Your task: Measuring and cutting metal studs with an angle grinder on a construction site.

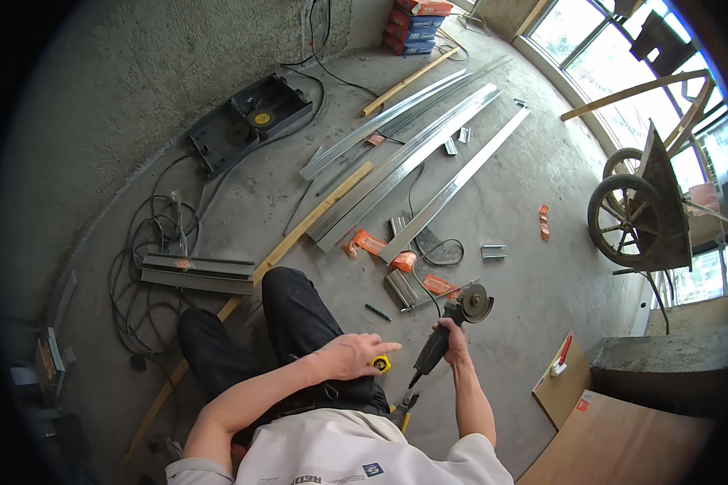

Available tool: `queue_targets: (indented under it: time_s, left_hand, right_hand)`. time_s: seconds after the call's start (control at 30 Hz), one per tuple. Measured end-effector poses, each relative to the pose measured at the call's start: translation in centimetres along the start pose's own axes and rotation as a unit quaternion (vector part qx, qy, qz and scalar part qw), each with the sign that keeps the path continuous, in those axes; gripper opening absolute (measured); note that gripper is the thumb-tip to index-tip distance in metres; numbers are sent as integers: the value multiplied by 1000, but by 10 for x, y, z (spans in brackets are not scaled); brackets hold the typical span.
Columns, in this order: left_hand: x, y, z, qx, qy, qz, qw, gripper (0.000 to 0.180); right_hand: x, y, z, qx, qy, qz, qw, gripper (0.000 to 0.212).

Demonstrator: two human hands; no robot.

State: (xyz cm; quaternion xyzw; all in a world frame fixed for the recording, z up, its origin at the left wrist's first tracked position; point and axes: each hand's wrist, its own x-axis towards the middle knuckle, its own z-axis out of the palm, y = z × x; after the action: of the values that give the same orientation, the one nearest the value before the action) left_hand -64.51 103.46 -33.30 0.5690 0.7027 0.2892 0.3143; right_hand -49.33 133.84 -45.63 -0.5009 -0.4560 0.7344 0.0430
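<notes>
My right hand is wrapped round a black angle grinder. The grinder's disc and guard point away from me, and its cord runs off among the metal pieces. In front of my lap, my left hand is closed on a yellow tape measure, with the index finger stretched out over it. A dark green pen lies on the floor beyond that hand. Ahead of the grinder are a short metal channel piece and torn orange wrappers.
Long metal channels and a wooden strip stretch across the floor. At left lie coiled cables, short channels and an open black tool case. A wheeled barrow and wooden boards stand at right.
</notes>
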Motion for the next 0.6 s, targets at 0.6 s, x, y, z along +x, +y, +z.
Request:
queue_targets:
  time_s: [0.6]
  left_hand:
    - [5, -264, -74, 109, 130, -321, 932, 60]
  right_hand:
    - [73, 109, -167, -309, 342, -105, 881, 51]
